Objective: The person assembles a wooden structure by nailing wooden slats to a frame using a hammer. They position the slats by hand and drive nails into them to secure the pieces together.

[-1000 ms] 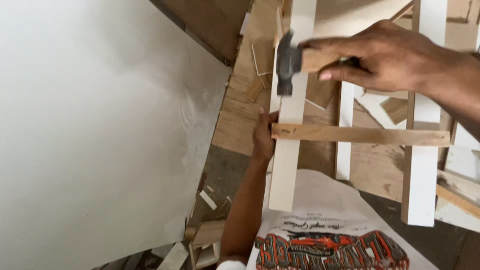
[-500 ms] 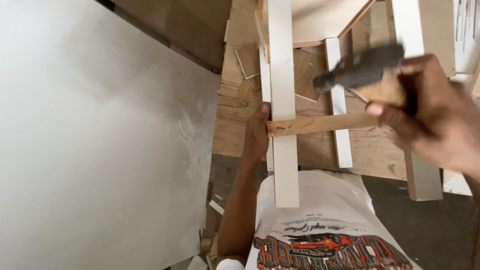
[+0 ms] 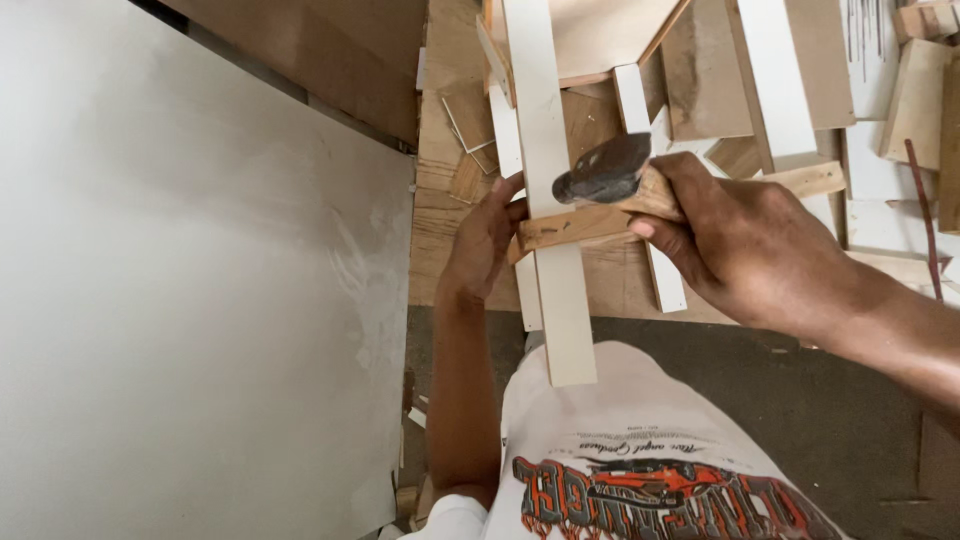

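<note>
While the right hand [image 3: 745, 240] is closing tightly around the wooden handle of a hammer [image 3: 605, 178], the dark metal head is sitting right down on the thin brown strip of wood [image 3: 575, 228]. This strip is lying across a long white slat [image 3: 550, 190], which is standing up between the person's knees and leaning on the lap. The left hand [image 3: 485, 240] is curling around the left end of the strip, with the fingers pressing it against the white slat so it is not slipping. The brown strip is running on to the right, behind the right hand, toward a second white slat [image 3: 775, 80], and its far end [image 3: 812, 178] is peeking out there. I cannot see any nail, because the hammer head is covering that spot. So it looks like the strip is already in its place across the slats, and the joining at the left slat is being done right now. I cannot tell if the right end is fixed yet. A big white board [image 3: 190, 290] is lying to the left, and many wood scraps [image 3: 915, 100] are lying on the floor around the frame.
</note>
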